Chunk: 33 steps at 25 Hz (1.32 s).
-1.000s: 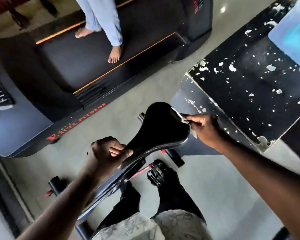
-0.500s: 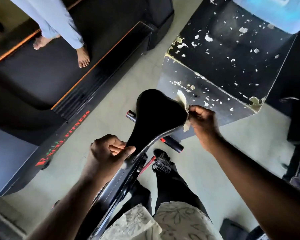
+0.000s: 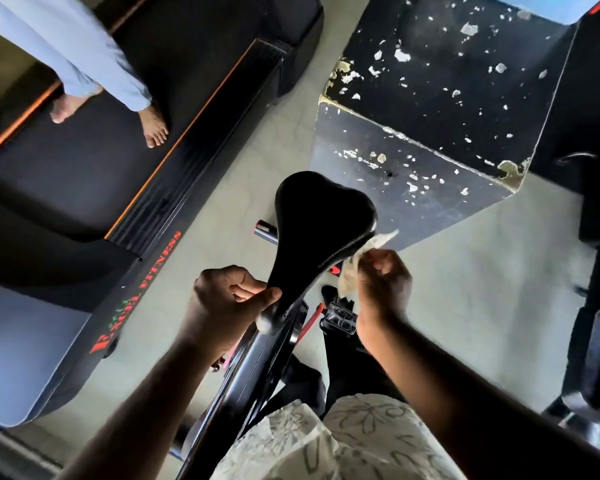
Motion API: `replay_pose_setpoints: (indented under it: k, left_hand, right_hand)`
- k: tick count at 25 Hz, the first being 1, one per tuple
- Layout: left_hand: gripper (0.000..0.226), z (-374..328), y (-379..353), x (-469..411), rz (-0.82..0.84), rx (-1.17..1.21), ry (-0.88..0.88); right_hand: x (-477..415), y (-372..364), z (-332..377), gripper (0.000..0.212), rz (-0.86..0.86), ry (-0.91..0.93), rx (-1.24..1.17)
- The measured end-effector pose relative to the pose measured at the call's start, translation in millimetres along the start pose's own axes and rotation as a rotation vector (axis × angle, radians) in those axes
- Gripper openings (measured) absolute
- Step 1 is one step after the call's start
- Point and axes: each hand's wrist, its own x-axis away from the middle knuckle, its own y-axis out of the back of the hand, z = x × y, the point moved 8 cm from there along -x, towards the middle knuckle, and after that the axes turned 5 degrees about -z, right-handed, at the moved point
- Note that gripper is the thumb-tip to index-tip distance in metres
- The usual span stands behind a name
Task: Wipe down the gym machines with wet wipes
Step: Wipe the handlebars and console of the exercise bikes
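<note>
**Gym floor, wiping exercise-bike saddle**

Pale tiled gym floor (image 3: 465, 306), seen from above. Black treadmill (image 3: 118, 209) on the left with red lettering on its side rail; a second person's bare feet (image 3: 155, 128) stand on the belt. Black box with chipped paint (image 3: 447, 98) beyond the bike, upper right. Centre: black bike saddle (image 3: 317, 220), wide end pointing away, nose toward the wearer. Left hand (image 3: 226, 303) curled closed around the saddle nose, thumb on top. Right hand (image 3: 383, 285) just beside the saddle's right edge, fingers pinched shut on a crumpled pale wet wipe (image 3: 364, 254); wipe touches the saddle's right rim. Bike pedal (image 3: 338, 320) below the right hand. Floral-print garment (image 3: 326, 441) at the bottom edge.
</note>
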Motion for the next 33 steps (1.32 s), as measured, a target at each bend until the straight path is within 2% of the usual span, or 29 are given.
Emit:
replay_pose_setpoints:
  k: [2, 5, 7, 11, 15, 19, 23, 26, 28, 29, 31, 32, 33]
  left_hand:
    - [0.014, -2, 0, -1, 0.019, 0.005, -0.016]
    - [0.009, 0, 0, 3, 0.036, 0.050, 0.000]
    - [0.007, -1, 2, 9, 0.038, 0.075, 0.000]
    - [0.007, 8, 7, 17, 0.002, 0.091, 0.018]
    - [0.004, 32, 20, 27, -0.080, 0.172, 0.084]
    - [0.005, 46, 25, 39, -0.144, 0.213, 0.126]
    - [0.005, 63, 33, 50, -0.228, 0.209, 0.160]
    - [0.011, 73, 36, 66, -0.296, 0.212, 0.183]
    - [0.015, 72, 36, 70, -0.339, 0.239, 0.189]
    - [0.017, 71, 35, 73, -0.358, 0.259, 0.210]
    - [0.017, 74, 40, 81, -0.398, 0.298, 0.254]
    - [0.016, 75, 41, 87, -0.436, 0.320, 0.274]
    - [0.015, 74, 41, 86, -0.445, 0.317, 0.278]
  right_hand:
    - [22, -6, -7, 0.019, 0.037, 0.003, -0.049]
    - [6, -2, 5, 0.030, -0.090, -0.021, -0.092]
    - [17, -5, 11, 0.025, -0.083, 0.003, -0.038]
    - [81, -29, -18, 0.023, 0.204, -0.006, 0.099]
    - [54, -28, -19, 0.023, 0.182, -0.125, -0.033]
    - [109, -30, -35, 0.012, 0.348, -0.045, 0.223]
    - [102, -38, -54, 0.011, 0.463, -0.116, 0.192]
    - [122, -43, -55, 0.022, 0.503, -0.096, 0.270]
    - [139, -45, -50, 0.018, 0.581, -0.150, 0.266]
    - [149, -49, -45, 0.016, 0.673, -0.185, 0.238]
    - [164, -56, -34, 0.022, 0.805, -0.329, 0.185]
    - [165, -59, -25, 0.024, 0.848, -0.306, 0.265]
    - [155, -60, -14, 0.018, 0.856, -0.141, 0.377]
